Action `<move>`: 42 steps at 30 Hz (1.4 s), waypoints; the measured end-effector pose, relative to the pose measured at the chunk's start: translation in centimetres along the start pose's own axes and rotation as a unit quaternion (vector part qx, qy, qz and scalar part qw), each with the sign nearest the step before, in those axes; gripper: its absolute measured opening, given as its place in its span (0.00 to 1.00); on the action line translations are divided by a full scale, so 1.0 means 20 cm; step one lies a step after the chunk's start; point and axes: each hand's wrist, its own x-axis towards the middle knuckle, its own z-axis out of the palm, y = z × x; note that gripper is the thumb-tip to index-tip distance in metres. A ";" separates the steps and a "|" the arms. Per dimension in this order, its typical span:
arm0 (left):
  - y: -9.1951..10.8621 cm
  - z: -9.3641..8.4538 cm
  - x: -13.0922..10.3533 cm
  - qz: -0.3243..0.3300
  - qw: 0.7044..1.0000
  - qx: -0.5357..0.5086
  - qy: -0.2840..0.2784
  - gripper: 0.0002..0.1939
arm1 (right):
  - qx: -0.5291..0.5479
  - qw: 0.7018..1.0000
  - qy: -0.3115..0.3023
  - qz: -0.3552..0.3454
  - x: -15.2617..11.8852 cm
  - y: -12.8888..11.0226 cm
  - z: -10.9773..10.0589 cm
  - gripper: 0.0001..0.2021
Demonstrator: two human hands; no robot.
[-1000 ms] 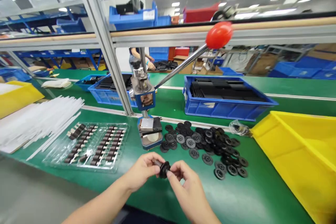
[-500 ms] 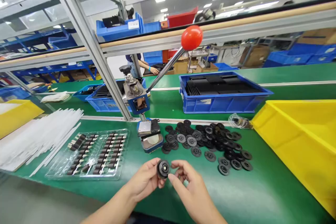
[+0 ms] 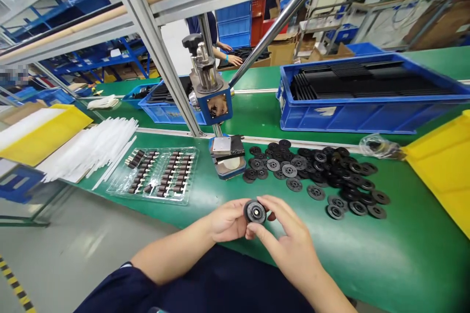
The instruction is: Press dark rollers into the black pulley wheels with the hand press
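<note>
Just over the near edge of the bench, a round black wheel-like part [image 3: 256,212] with a small pale centre faces me. My left hand [image 3: 228,222] is closed around its left side, fingers partly behind it. From the right, my right hand [image 3: 290,234] grips the same part at its rim, thumb low and fingers on top. Beyond the hands lie many loose black discs [image 3: 294,184] in a heap. Left of the heap stands a hand lever press [image 3: 217,102], with a metal block and dark strips at its base.
A clear plastic tray [image 3: 194,168] holds rows of small dark cylinders with pale shafts. White strips [image 3: 99,144] lie left of it. A blue bin [image 3: 341,116] of black plates stands behind the discs, a yellow bin [image 3: 440,161] at right. Across the bench, a person's hand [image 3: 234,59] shows.
The view has tipped downward, so the bench sits higher and my torso shows. My right hand has closed in from beside the wheel-like part to grip it; its face is turned more toward me.
</note>
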 end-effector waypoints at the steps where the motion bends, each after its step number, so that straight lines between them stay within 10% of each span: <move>1: 0.00 0.00 0.00 -0.001 1.000 0.000 0.000 0.16 | -0.005 1.000 0.001 0.001 0.00 0.00 0.00 0.21; 35: -0.14 -0.02 -0.01 -0.086 0.995 0.030 0.041 0.17 | 0.016 0.999 -0.024 0.015 -0.09 0.01 0.02 0.22; 38: -0.17 -0.07 -0.01 -0.076 0.992 0.102 0.005 0.21 | -0.036 0.999 0.007 0.028 -0.11 0.08 -0.12 0.19; 42: -0.17 -0.19 -0.02 -0.062 0.988 0.143 0.018 0.21 | -0.237 0.946 0.200 0.099 -0.15 0.20 -0.64 0.19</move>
